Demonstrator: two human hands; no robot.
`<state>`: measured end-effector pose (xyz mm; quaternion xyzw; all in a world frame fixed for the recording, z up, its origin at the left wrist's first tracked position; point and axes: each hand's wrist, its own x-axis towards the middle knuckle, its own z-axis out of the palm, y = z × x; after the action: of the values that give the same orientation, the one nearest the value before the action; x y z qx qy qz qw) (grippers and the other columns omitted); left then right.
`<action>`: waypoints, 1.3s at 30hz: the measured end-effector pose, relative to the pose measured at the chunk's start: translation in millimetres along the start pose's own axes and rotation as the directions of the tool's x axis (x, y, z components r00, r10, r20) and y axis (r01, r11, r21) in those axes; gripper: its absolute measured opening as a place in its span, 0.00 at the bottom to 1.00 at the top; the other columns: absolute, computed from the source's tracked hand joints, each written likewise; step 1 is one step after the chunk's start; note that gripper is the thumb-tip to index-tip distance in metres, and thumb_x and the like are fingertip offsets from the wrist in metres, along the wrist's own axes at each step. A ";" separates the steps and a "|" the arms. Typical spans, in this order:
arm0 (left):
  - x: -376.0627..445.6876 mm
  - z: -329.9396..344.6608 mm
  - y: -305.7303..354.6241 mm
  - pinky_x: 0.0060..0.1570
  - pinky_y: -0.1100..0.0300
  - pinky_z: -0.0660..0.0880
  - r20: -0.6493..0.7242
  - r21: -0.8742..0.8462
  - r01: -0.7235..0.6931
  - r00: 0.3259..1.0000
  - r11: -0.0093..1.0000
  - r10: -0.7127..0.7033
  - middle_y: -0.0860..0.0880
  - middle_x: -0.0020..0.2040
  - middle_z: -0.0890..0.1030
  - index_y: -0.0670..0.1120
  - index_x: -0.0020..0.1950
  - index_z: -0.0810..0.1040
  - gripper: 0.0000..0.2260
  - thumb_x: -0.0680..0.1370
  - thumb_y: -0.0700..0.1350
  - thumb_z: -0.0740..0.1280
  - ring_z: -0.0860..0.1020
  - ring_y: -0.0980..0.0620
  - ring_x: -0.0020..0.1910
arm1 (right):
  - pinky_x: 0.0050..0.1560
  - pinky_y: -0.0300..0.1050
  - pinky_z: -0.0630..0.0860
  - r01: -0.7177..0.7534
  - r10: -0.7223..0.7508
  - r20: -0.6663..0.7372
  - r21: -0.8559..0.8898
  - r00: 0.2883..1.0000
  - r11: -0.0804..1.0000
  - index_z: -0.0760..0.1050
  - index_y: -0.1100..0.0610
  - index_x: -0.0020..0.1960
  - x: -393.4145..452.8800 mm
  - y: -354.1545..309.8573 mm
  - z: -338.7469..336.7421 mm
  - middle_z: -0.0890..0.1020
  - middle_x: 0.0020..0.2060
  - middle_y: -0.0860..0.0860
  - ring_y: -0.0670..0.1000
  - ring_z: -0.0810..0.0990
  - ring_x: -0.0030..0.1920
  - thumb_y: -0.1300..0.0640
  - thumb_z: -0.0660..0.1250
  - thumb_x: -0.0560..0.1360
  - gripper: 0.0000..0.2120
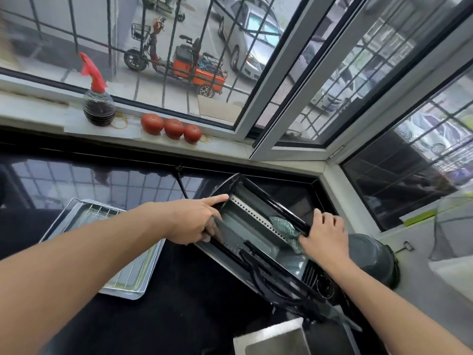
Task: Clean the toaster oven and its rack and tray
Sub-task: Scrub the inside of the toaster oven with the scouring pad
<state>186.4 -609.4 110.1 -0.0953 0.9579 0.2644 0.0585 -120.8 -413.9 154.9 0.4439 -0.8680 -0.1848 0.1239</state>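
Note:
The black toaster oven (258, 234) lies tipped on the dark counter with its open cavity facing up toward me. My left hand (197, 221) grips its left edge, the index finger stretched along the rim. My right hand (323, 237) holds a blue-green cloth (284, 226) against the oven's right inner wall, fingers curled over the rim. The metal tray (138, 283) lies flat to the left with the wire rack (102, 213) resting in it, partly hidden by my left forearm.
A spray bottle (98, 103) with a red trigger and three tomatoes (174, 128) stand on the window sill. A steel sink (271, 339) is at the bottom edge. A dark round pot (371, 254) sits right of the oven. The oven's cord (181, 183) runs toward the wall.

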 end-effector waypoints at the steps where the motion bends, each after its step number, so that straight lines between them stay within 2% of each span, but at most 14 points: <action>1: 0.0 -0.9 0.7 0.80 0.55 0.55 0.002 0.000 -0.007 1.000 1.000 0.007 0.58 0.77 0.68 0.53 0.65 0.83 0.11 0.84 0.48 0.65 0.31 0.63 0.78 | 0.70 0.56 0.65 -0.031 0.032 0.039 -0.014 0.999 0.999 0.56 0.55 0.77 -1.0 5.5 -1.1 0.70 0.67 0.55 0.59 0.65 0.68 0.40 0.68 0.70 0.42; 5: 1.7 -3.0 5.0 0.81 0.56 0.49 0.010 0.013 -0.025 1.000 1.000 0.025 0.57 0.77 0.69 0.52 0.63 0.84 0.11 0.85 0.49 0.65 0.29 0.65 0.75 | 0.65 0.55 0.69 0.055 -0.063 -0.057 -0.130 0.996 0.990 0.58 0.56 0.76 -2.2 -7.9 -16.8 0.67 0.66 0.57 0.60 0.66 0.65 0.52 0.75 0.65 0.44; 8: 1.4 -1.3 4.7 0.81 0.58 0.47 0.006 0.025 -0.054 0.999 0.998 0.054 0.56 0.77 0.70 0.51 0.62 0.85 0.11 0.85 0.48 0.65 0.29 0.64 0.75 | 0.39 0.50 0.73 0.192 -0.213 -0.122 -0.163 0.969 0.968 0.69 0.58 0.64 -17.2 -15.8 -15.2 0.72 0.51 0.57 0.58 0.74 0.45 0.68 0.76 0.58 0.36; 11: 1.3 0.5 3.7 0.81 0.59 0.48 -0.007 0.026 -0.054 0.999 0.998 0.054 0.57 0.77 0.69 0.52 0.61 0.85 0.10 0.84 0.48 0.65 0.29 0.63 0.76 | 0.21 0.45 0.65 0.236 -0.245 -0.119 -0.086 0.962 0.968 0.72 0.57 0.45 -32.8 -23.3 -10.5 0.73 0.33 0.52 0.55 0.75 0.25 0.72 0.77 0.53 0.26; 13: 0.4 1.5 2.8 0.80 0.59 0.51 -0.017 0.000 -0.038 0.999 0.999 0.038 0.60 0.76 0.69 0.53 0.61 0.85 0.10 0.84 0.47 0.66 0.30 0.64 0.76 | 0.25 0.48 0.72 0.194 -0.195 -0.048 -0.030 0.980 0.981 0.72 0.56 0.44 -34.0 -33.4 -16.5 0.78 0.33 0.51 0.57 0.80 0.29 0.68 0.75 0.60 0.18; 15: 0.9 3.4 -0.6 0.79 0.59 0.55 -0.033 -0.016 -0.047 0.998 0.999 0.047 0.63 0.74 0.70 0.53 0.60 0.85 0.09 0.83 0.47 0.67 0.31 0.65 0.78 | 0.42 0.50 0.76 0.051 -0.063 0.095 0.118 0.993 0.992 0.72 0.56 0.50 -29.5 -45.6 -21.6 0.82 0.45 0.55 0.61 0.82 0.46 0.62 0.66 0.71 0.09; 16: 1.3 4.5 -2.4 0.78 0.60 0.57 -0.032 -0.018 -0.047 0.998 0.999 0.046 0.65 0.74 0.69 0.54 0.60 0.85 0.09 0.83 0.48 0.67 0.32 0.65 0.78 | 0.47 0.50 0.76 -0.035 -0.010 0.206 0.217 0.979 0.976 0.73 0.57 0.54 -27.1 -52.0 -22.9 0.81 0.51 0.57 0.62 0.81 0.52 0.58 0.63 0.73 0.09; 19: 3.8 8.9 -6.2 0.75 0.68 0.56 -0.022 0.016 -0.041 0.999 0.999 0.042 0.67 0.73 0.68 0.55 0.63 0.84 0.11 0.84 0.49 0.66 0.29 0.69 0.76 | 0.61 0.49 0.74 -0.284 0.019 0.557 0.393 0.830 0.875 0.67 0.61 0.70 -22.3 -68.3 -20.7 0.74 0.66 0.61 0.62 0.74 0.64 0.48 0.64 0.74 0.28; 21: 5.0 8.3 -4.8 0.70 0.75 0.55 -0.019 0.023 -0.045 0.999 0.999 0.045 0.69 0.72 0.68 0.56 0.64 0.84 0.11 0.84 0.50 0.66 0.28 0.71 0.74 | 0.71 0.53 0.66 -0.342 -0.005 0.634 0.423 0.773 0.839 0.53 0.59 0.79 -21.5 -72.8 -17.1 0.63 0.74 0.62 0.62 0.65 0.73 0.44 0.65 0.74 0.40; 24: 4.3 5.6 -1.5 0.62 0.82 0.49 0.000 0.062 -0.062 0.998 0.996 0.062 0.68 0.74 0.67 0.57 0.65 0.83 0.12 0.84 0.51 0.65 0.27 0.71 0.74 | 0.74 0.55 0.62 -0.296 -0.076 0.602 0.495 0.795 0.817 0.46 0.56 0.81 -21.5 -71.6 -16.3 0.57 0.77 0.59 0.61 0.60 0.75 0.44 0.66 0.74 0.44; 28: 2.3 3.6 -0.5 0.74 0.69 0.57 0.001 0.071 -0.059 0.998 0.996 0.059 0.66 0.75 0.67 0.57 0.67 0.82 0.13 0.84 0.51 0.64 0.27 0.71 0.74 | 0.74 0.56 0.62 -0.187 -0.172 0.554 0.532 0.815 0.826 0.46 0.54 0.80 -18.8 -74.6 -12.8 0.59 0.77 0.58 0.59 0.60 0.76 0.43 0.66 0.72 0.46; 31: 0.0 -0.3 0.4 0.76 0.57 0.64 0.011 0.056 -0.042 0.999 0.998 0.041 0.66 0.75 0.68 0.63 0.68 0.79 0.14 0.84 0.50 0.65 0.29 0.68 0.76 | 0.75 0.56 0.59 -0.139 -0.181 0.573 0.469 0.799 0.872 0.40 0.53 0.80 -13.4 -88.1 -16.2 0.55 0.78 0.59 0.60 0.57 0.77 0.44 0.64 0.75 0.45; 35: -1.5 -3.7 0.4 0.75 0.51 0.66 0.043 0.080 -0.064 0.997 0.995 0.061 0.65 0.76 0.67 0.69 0.70 0.75 0.18 0.84 0.49 0.65 0.31 0.64 0.79 | 0.69 0.55 0.67 0.095 -0.288 0.355 0.473 0.889 0.876 0.44 0.58 0.80 1.4 -130.1 -42.2 0.65 0.73 0.63 0.64 0.68 0.71 0.50 0.62 0.77 0.40; 39: 0.6 -3.2 0.8 0.77 0.52 0.63 0.040 0.091 -0.076 0.997 0.993 0.072 0.63 0.77 0.67 0.68 0.70 0.75 0.18 0.84 0.48 0.64 0.31 0.62 0.79 | 0.64 0.54 0.71 0.173 -0.349 0.279 0.502 0.895 0.847 0.49 0.62 0.79 13.6 -138.7 -49.1 0.71 0.69 0.63 0.63 0.72 0.67 0.52 0.63 0.77 0.37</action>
<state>185.4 -610.5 113.1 -0.0521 0.9707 0.2236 0.0705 -9.4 -510.0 140.1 0.5347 -0.8244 -0.0649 -0.1738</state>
